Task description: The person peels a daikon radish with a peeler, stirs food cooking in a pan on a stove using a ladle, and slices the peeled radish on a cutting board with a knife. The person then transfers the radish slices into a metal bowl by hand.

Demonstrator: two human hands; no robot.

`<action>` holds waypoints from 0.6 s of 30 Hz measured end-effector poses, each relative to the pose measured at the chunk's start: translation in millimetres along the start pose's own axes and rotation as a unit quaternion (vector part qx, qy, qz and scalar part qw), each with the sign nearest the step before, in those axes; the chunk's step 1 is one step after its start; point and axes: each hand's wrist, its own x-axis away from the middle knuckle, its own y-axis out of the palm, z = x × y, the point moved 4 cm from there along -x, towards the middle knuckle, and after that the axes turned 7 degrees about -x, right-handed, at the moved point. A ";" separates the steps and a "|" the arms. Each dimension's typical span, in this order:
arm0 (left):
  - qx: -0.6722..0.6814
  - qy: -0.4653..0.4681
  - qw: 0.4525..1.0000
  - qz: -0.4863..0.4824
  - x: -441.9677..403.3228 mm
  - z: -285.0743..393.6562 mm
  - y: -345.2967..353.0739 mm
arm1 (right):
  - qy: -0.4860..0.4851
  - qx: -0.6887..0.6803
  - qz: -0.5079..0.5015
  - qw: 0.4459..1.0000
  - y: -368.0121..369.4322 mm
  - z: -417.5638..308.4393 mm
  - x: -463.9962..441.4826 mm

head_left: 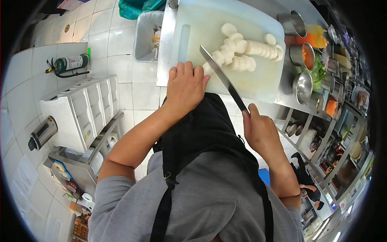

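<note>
On the white cutting board my left hand presses down on the uncut end of a white radish, its fingers closed over it and hiding most of it. The handle of a kitchen knife is in my right hand, closed round it. The blade slants up and to the left, its edge against the radish just right of my left fingers. Several round white slices lie beyond the blade, some in leaning rows and some loose.
Right of the board stand steel bowls, a container of shredded orange food, green leaves and sauce bottles. A grey waste bin stands left of the counter. Another person is far off at lower right.
</note>
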 end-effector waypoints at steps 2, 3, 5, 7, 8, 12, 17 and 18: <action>-0.003 0.006 1.000 -0.014 -0.1 0.2 -0.7 | 0.003 0.010 -0.010 1.000 4.8 -0.6 -11.8; -0.003 0.005 1.000 -0.015 -0.4 0.3 -0.5 | -0.016 -0.003 0.007 1.000 11.3 0.3 -21.5; 0.005 -0.004 1.000 -0.018 -1.1 -1.0 0.6 | -0.037 -0.017 0.022 0.999 28.2 3.2 -41.5; 0.004 -0.002 1.000 -0.009 1.6 -0.2 1.2 | -0.056 -0.044 0.051 0.996 43.5 4.3 -56.4; 0.003 0.002 1.000 0.006 0.1 -0.5 0.4 | -0.060 -0.045 0.053 0.996 44.2 5.8 -61.3; 0.003 -0.008 1.000 -0.010 0.0 0.3 -5.8 | -0.082 -0.071 0.072 0.991 32.5 9.0 -56.6; 0.086 -0.050 0.993 -0.065 8.9 -11.2 -22.4 | -0.069 -0.054 0.061 0.994 3.4 2.6 -21.2; 0.086 -0.049 0.993 -0.064 9.4 -13.2 -22.3 | -0.061 -0.045 0.045 0.996 -1.4 2.5 -14.0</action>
